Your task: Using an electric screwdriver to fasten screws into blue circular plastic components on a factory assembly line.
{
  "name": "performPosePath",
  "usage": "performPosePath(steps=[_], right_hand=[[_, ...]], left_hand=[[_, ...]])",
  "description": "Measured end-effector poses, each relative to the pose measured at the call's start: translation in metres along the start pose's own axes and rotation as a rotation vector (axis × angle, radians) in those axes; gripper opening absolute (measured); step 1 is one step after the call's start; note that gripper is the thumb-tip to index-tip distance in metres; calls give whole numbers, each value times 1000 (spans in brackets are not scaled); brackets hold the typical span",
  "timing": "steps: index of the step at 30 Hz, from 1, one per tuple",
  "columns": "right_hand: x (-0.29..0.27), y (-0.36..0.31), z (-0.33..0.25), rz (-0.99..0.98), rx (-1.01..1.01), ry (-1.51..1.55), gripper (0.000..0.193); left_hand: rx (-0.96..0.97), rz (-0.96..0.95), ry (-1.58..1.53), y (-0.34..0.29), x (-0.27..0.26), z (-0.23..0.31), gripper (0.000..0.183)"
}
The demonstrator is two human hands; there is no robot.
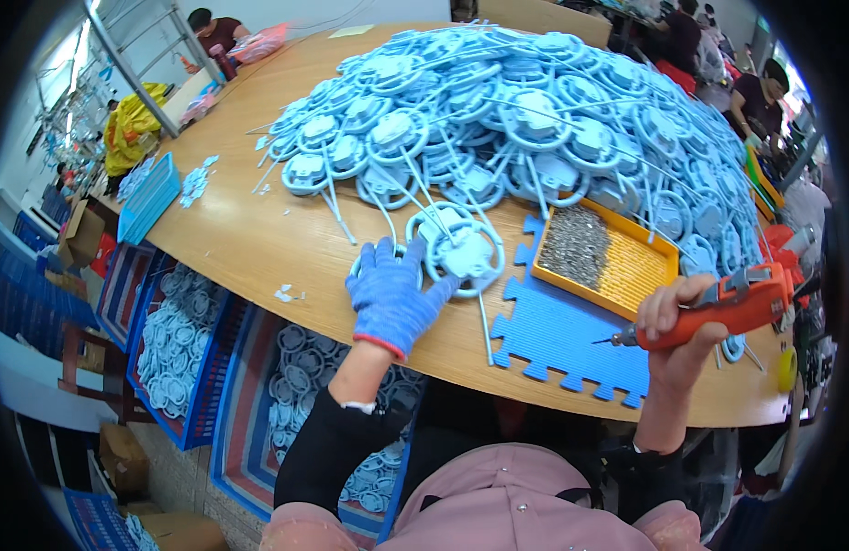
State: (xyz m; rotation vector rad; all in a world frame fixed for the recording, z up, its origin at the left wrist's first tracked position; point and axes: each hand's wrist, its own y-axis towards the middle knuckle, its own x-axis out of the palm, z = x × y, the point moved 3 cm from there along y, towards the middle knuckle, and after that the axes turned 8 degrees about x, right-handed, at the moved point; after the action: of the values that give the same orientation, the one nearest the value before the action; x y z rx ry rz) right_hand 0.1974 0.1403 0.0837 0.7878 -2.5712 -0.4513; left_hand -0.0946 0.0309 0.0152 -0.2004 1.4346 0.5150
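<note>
Gripping orange driver [738, 312]: right hand [677, 356]. Left hand [390, 298], spread, touching blue part [466, 250].

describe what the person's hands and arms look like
The left grip wears a blue fabric glove with a red edge at its cuff. The right grip is bare. Black sleeves cover both forearms, with a bit of white showing at the wrist ends, and pink cloth shows further up.

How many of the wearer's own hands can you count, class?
2. The left hand, in a blue glove, is on light-blue ringed parts near the wooden table's front edge; the right hand, bare, is off to the right, gripping an orange power tool.
</note>
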Motion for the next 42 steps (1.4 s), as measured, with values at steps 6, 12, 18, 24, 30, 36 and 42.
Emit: performPosePath(steps=[6,12,18,24,30,36,42], right_hand=[[2,3,-9,-3,-14,29,61],[29,39,31,-23,31,99,62],[60,62,66,-55,42,174,45],[69,70,83,-52,63,230,38],[73,71,92,-84,80,224,39],[73,70,88,-64,95,179,40],[72,69,91,-64,112,173,39]], left_hand=[[280,-48,-193,-47,-3,20,73],[367,78,-282,-48,-1,22,73],[296,212,-248,-44,-3,30,73],[390,217,-294,-9,-4,46,72],[432,159,-297,14,6,54,67],[524,182,-305,19,7,59,56],[545,155,-348,21,13,57,52]])
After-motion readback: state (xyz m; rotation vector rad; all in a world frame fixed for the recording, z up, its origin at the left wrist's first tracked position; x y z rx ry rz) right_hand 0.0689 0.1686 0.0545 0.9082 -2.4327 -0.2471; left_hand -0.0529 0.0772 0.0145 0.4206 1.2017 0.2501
